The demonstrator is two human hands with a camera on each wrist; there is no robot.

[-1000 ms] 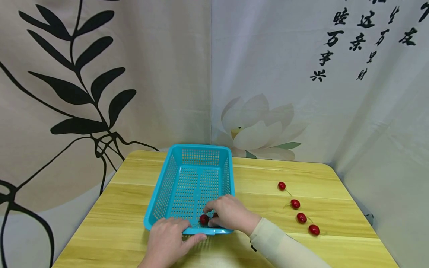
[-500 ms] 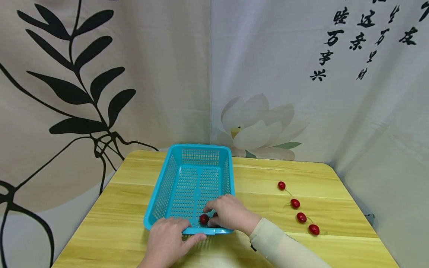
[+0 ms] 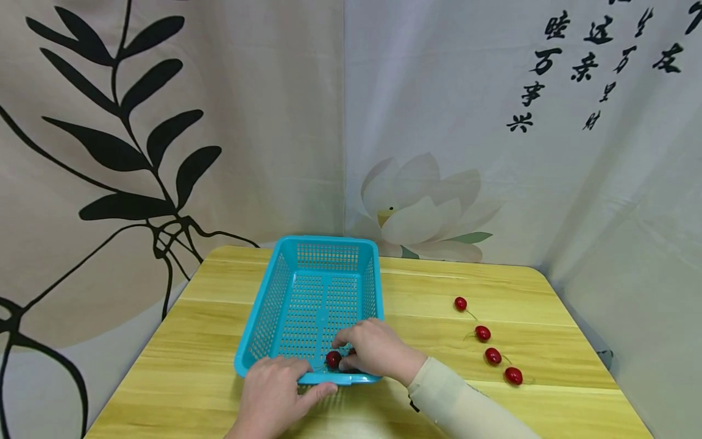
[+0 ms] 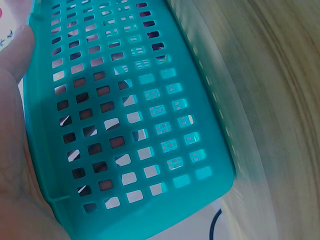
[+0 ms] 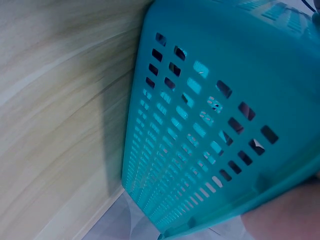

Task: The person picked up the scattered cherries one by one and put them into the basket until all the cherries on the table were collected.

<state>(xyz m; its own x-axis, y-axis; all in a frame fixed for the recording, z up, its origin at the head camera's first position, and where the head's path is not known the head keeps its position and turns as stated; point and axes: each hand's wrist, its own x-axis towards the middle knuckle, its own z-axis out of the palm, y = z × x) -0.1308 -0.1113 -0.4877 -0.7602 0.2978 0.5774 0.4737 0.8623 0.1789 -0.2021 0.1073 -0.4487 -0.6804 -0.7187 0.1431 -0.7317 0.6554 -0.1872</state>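
In the head view a blue plastic basket (image 3: 323,292) with slotted walls stands on the table. My left hand (image 3: 274,390) grips its near rim, fingers over the edge and thumb outside. From the right, my right hand (image 3: 375,349) reaches over the side into the near right corner. Its curled fingers and thumb hold a dark red cherry (image 3: 352,352), mostly hidden by the hand. Another cherry (image 3: 333,359) lies at the thumb tip, by the near wall. The left wrist view shows the left hand (image 4: 17,145) along the basket wall (image 4: 150,210).
Several stemmed cherries lie in a slanting row on the right of the wooden table (image 3: 428,286), among them a far cherry (image 3: 460,303) and a near cherry (image 3: 513,375). A printed curtain (image 3: 285,122) hangs behind the table.
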